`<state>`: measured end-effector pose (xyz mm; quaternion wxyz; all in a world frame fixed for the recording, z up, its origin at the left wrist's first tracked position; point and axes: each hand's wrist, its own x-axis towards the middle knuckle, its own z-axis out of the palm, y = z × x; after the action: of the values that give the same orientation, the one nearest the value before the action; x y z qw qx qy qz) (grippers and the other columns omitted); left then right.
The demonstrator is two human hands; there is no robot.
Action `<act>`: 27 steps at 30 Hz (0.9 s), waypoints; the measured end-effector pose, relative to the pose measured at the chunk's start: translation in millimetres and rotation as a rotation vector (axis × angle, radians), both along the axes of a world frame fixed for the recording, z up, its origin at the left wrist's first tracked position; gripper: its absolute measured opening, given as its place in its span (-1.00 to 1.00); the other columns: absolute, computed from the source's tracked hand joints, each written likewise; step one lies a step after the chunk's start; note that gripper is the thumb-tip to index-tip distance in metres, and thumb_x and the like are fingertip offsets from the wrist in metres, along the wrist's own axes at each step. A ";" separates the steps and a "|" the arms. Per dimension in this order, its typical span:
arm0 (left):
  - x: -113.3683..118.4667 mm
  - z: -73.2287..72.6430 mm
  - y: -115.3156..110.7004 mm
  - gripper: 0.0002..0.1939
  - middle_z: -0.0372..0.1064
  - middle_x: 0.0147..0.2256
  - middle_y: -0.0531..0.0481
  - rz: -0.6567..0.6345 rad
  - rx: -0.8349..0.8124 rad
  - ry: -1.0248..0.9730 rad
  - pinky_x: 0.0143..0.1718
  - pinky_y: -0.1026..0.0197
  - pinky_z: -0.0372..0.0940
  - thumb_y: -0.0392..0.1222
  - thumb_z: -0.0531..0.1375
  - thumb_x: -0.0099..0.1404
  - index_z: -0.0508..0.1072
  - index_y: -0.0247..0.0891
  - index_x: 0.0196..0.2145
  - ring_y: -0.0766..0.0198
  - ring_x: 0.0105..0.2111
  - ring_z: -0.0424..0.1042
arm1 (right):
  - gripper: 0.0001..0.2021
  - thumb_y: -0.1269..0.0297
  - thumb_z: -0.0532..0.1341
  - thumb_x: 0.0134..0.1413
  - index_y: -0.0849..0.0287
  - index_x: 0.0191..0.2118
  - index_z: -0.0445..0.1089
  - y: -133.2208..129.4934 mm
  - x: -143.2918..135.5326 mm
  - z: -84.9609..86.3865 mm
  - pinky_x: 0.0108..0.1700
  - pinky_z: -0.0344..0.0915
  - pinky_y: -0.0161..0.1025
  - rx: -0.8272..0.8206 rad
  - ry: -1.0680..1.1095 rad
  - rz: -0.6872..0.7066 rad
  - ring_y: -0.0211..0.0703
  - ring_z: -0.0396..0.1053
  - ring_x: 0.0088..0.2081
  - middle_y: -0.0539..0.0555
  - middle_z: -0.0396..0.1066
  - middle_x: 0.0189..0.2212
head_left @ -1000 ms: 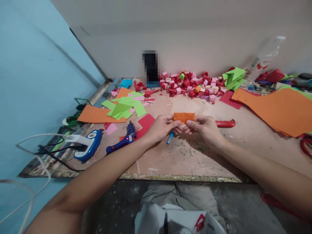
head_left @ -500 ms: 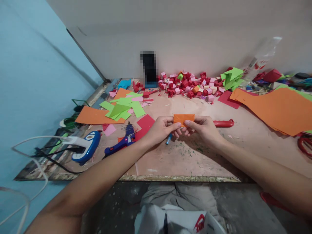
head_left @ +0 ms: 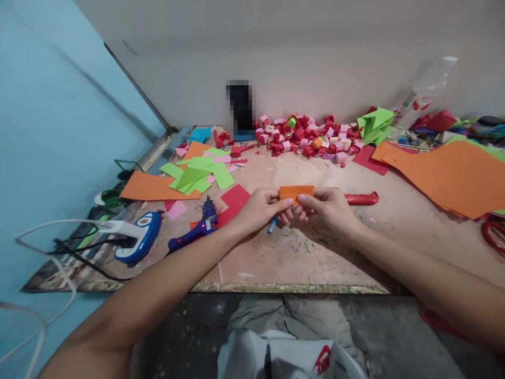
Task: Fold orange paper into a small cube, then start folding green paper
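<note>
Between both hands I hold a small folded piece of orange paper point(head_left: 296, 191), with crease lines on its face, above the middle of the table. My left hand point(head_left: 267, 207) pinches its left end, thumb in front and fingers curled behind. At the other end my right hand point(head_left: 329, 206) grips it the same way. A blue stick point(head_left: 272, 225) lies just under my left fingers. Right of my right hand shows a red handle point(head_left: 362, 199); its other end is hidden behind the hand. Red paper point(head_left: 234, 201) lies left of my left wrist.
A blue glue gun point(head_left: 197, 231) and a blue-white power strip point(head_left: 140, 239) with cables lie at left. Green paper pieces point(head_left: 193, 179) sit farther back. Small paper cubes point(head_left: 307, 138) pile along the wall. At right are large orange sheets point(head_left: 445, 173), red scissors point(head_left: 493, 237) and a plastic bottle point(head_left: 424, 97).
The upper fold of the orange paper looks slightly shifted under my thumbs. Both hands keep their grip in nearly the same place; the view has moved very slightly.
</note>
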<state>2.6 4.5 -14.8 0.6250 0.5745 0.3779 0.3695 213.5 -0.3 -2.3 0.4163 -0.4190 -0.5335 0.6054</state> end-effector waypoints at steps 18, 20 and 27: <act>-2.4 2.5 3.8 -0.62 0.56 -0.49 -0.11 0.014 0.001 0.014 -0.47 0.29 0.42 0.04 0.43 0.31 0.55 -0.39 -0.36 0.30 -0.54 0.53 | -0.54 -0.10 0.58 -0.01 0.27 -0.43 0.61 9.2 4.5 -3.3 -0.45 0.47 -0.30 -0.099 -0.020 0.192 -0.17 0.54 -0.52 0.18 0.62 -0.47; -1.8 2.9 3.3 -0.61 0.57 -0.47 -0.12 0.018 -0.013 0.009 -0.46 0.29 0.42 0.04 0.43 0.31 0.56 -0.40 -0.35 0.30 -0.54 0.53 | -0.54 -0.09 0.57 0.02 0.28 -0.42 0.61 9.6 5.4 -3.4 -0.45 0.46 -0.30 -0.099 -0.014 0.193 -0.18 0.54 -0.53 0.19 0.62 -0.47; -1.5 4.2 -1.3 -0.59 0.56 -0.47 -0.10 0.081 0.064 0.020 -0.46 0.31 0.36 0.09 0.40 0.34 0.59 -0.37 -0.40 0.33 -0.53 0.49 | -0.53 -0.13 0.53 0.07 0.29 -0.35 0.66 6.6 4.3 -1.4 -0.36 0.51 -0.25 -0.098 0.013 0.172 -0.14 0.59 -0.45 0.24 0.66 -0.39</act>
<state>1.1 3.3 -10.6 0.5869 0.5820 0.3950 0.4009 217.9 6.3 -3.6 0.3454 -0.3877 -0.5346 0.6668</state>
